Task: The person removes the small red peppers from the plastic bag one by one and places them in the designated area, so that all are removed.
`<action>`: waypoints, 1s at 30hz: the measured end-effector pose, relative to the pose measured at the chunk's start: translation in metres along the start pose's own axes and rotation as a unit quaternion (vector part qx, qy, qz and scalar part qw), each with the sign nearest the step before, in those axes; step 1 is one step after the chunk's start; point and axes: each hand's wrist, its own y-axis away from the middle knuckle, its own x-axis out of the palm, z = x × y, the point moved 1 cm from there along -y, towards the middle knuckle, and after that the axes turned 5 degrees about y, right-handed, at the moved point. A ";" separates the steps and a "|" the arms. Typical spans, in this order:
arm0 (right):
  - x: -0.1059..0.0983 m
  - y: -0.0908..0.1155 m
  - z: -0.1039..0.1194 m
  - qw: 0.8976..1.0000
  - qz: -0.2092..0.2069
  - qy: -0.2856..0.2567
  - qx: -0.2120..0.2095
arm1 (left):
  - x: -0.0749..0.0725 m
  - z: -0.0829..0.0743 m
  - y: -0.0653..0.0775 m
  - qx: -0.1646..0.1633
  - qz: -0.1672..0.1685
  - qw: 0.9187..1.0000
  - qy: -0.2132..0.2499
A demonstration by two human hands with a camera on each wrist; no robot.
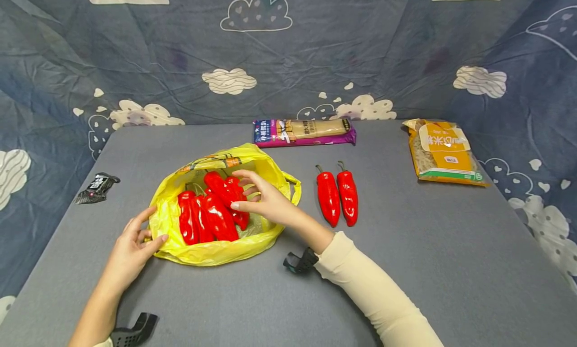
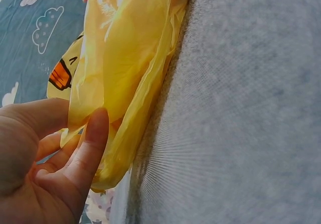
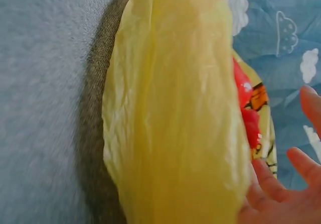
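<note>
Pinching yellow bag (image 1: 203, 255) by its rim: left hand (image 1: 130, 244) | right hand (image 1: 270, 202): spread beside red peppers (image 1: 219, 218), gripping nothing | peppers: likely light, slick; hold mid-body

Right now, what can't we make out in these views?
Head: floor of the yellow plastic bag, largely hidden by long glossy red peppers.
Head: lettering on the crinkled black packet, too small to read.
Right wrist: bare right hand, partly cut off by the right edge.
</note>
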 end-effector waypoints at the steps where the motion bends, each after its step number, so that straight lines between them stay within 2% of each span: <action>1: 0.002 -0.003 -0.002 1.000 0.003 0.007 0.006 | 0.000 0.000 0.000 -0.001 -0.001 1.000 0.000; 10: 0.014 -0.020 -0.006 0.997 0.024 0.051 0.057 | -0.001 0.001 0.001 -0.001 0.000 1.000 0.001; 16: 0.013 -0.021 -0.003 0.992 0.055 0.081 0.075 | -0.001 0.001 0.001 0.003 -0.002 1.000 -0.004; 23: 0.002 -0.005 -0.007 0.993 0.074 0.062 0.068 | 0.000 0.002 0.000 0.006 -0.001 1.000 0.003; 30: -0.019 0.030 -0.012 0.996 0.077 0.001 0.043 | 0.001 0.003 -0.001 0.008 -0.002 1.000 0.001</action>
